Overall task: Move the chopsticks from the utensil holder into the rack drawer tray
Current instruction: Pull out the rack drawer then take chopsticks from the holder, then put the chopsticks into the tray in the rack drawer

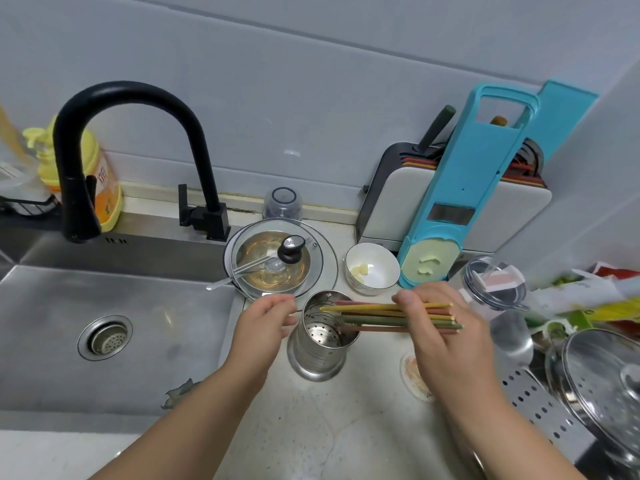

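Gripping chopsticks (388,318) bundle, right hand (446,327) fingers clenched; long axis crosswise, tips over utensil holder (320,344); left hand (263,327) loose, empty beside holder.

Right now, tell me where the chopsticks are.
In the head view, the chopsticks lie bunched in the right hand, right of centre, their tips over the steel utensil holder in front of the white bowl.

Even, soft light; wide-angle bending at edges, slight blur throughout.
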